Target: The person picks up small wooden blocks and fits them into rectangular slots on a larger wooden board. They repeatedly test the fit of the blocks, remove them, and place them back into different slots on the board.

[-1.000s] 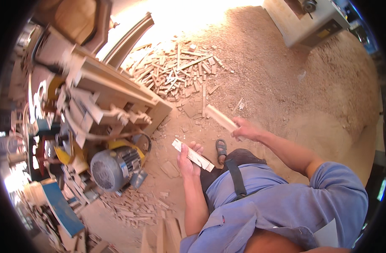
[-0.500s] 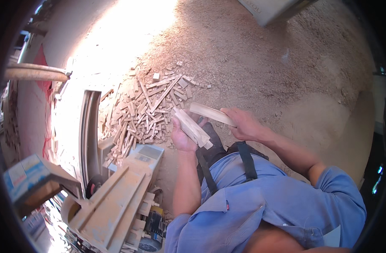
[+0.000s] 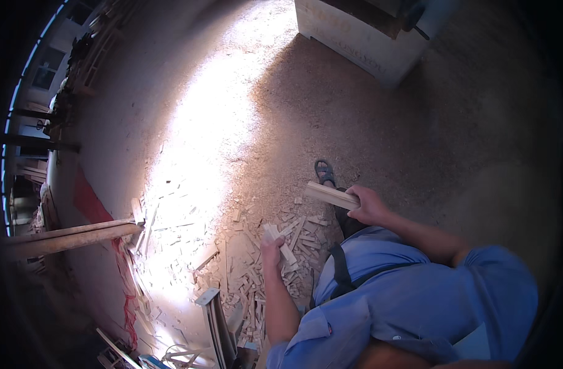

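a dusty brown floor (image 3: 294, 123) lies under a pale grey boxy machine (image 3: 355, 43) and a heap of pale wooden offcuts (image 3: 303, 264). a straight light-wood strip (image 3: 329, 195) sits clasped at one end in the bare right hand (image 3: 369, 206); a blurred whitish wooden piece (image 3: 288, 254), above the heap, is grasped by the bare left hand (image 3: 271, 251).

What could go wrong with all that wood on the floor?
Tripping, maybe: loose, pale wooden scraps lie scattered near the dark, strappy sandal.

Splinters are possible too: the bare left hand holds a short, pale wooden piece, and the bare right hand grips a long, pale wooden piece. With both hands full, catching a stumble might be harder.
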A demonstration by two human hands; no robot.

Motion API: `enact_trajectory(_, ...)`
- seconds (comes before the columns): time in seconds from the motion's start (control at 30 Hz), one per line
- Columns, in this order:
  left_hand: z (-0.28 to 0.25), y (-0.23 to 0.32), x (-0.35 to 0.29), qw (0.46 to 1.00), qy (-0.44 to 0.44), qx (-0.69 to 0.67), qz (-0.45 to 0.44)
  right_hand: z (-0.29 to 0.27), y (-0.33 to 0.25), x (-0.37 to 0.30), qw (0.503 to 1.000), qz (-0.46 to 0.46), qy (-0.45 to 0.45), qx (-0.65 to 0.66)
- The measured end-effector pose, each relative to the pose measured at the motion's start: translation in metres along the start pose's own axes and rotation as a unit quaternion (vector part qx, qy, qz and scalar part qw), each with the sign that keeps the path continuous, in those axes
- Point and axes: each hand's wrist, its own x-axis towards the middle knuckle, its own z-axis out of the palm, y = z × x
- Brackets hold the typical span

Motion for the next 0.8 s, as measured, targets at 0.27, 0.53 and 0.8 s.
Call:
enact_trajectory(0.27, -0.04, 0.06, -0.013, 0.899, 0.229, 0.274, -0.255, -0.147, -0.091, 0.33, 0.802, 0.17, -0.173, 0.546)
enact_trajectory(0.53, 0.059, 0.174, 0.199, 0.906, 0.259, 0.192, -0.276, -0.184, -0.034, 0.637, 0.867, 0.218, -0.108, 0.435)
enact_trajectory(0.8, 0.019, 0.469, 0.584, 0.919, 0.313, 0.238, 0.008, -0.225, 0.206, 0.619, 0.777, 0.377, 0.115, 0.49)
